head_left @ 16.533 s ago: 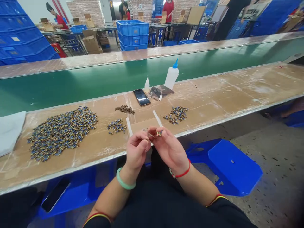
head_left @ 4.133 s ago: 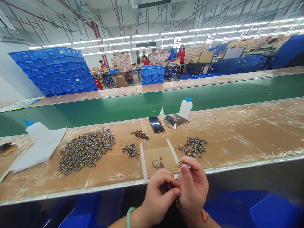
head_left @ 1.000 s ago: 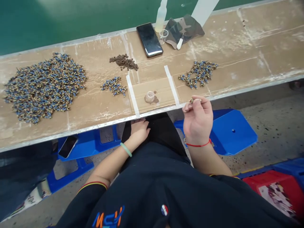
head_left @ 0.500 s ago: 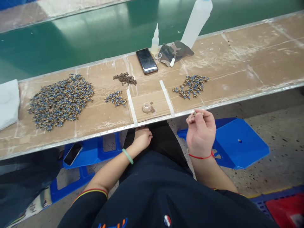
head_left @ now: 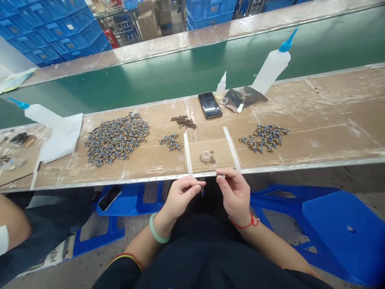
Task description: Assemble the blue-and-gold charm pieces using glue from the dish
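My right hand point(head_left: 236, 194) pinches a small brass-and-blue metal part point(head_left: 221, 175) between thumb and fingertips, just off the table's front edge. To its left, my left hand point(head_left: 182, 196) has thumb and forefinger drawn close together. Whether anything sits between them is too small to tell. The hands are near each other but apart. Just beyond them a small clear round dish point(head_left: 205, 156) rests on a cardboard piece point(head_left: 195, 146) held by white tape strips. Similar brass-and-blue parts lie in a large pile point(head_left: 117, 138), a small pile point(head_left: 171, 142) and a right-hand pile point(head_left: 266, 138).
Behind the dish are small brown pieces point(head_left: 184, 121), a phone point(head_left: 210, 105), a small dropper bottle point(head_left: 221, 86) and a large white bottle point(head_left: 272, 70). Another bottle point(head_left: 43, 115) lies on white cloth at left. Blue stools point(head_left: 345, 228) stand below; a person's arm point(head_left: 13, 222) is at left.
My left hand has risen from my lap to the table edge. My right hand has come inward beside it, still pinching small metal. The view has tilted up, showing blue crates behind.
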Action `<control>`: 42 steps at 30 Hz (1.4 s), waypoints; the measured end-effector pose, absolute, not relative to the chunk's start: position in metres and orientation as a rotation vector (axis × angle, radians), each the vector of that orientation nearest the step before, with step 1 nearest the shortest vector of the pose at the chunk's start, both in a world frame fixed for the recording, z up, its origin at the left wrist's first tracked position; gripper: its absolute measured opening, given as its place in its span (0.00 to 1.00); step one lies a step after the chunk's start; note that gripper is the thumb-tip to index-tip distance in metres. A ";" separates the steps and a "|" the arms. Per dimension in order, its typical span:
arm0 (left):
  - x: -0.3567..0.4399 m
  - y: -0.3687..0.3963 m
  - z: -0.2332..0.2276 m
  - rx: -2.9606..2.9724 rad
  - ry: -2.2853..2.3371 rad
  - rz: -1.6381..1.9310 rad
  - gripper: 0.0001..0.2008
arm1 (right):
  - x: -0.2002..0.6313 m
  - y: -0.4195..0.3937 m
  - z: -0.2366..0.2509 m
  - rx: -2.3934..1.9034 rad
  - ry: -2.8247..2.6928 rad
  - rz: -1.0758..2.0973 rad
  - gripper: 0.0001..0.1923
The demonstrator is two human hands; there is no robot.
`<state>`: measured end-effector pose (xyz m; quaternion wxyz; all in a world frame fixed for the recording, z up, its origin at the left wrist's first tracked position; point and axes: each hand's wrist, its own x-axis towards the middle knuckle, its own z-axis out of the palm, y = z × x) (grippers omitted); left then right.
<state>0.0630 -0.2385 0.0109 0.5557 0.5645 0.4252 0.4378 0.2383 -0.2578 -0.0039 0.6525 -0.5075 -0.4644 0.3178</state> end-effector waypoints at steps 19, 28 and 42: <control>0.105 -0.241 -0.010 0.704 0.708 0.973 0.27 | 0.198 -0.225 0.002 -1.088 -0.657 0.806 0.14; 0.118 -0.238 -0.018 1.174 0.942 1.299 0.19 | 0.205 -0.207 0.001 -1.040 -0.541 0.722 0.18; 0.093 -0.197 0.021 1.748 0.640 0.879 0.15 | 0.209 -0.209 0.007 -0.998 -0.517 0.770 0.18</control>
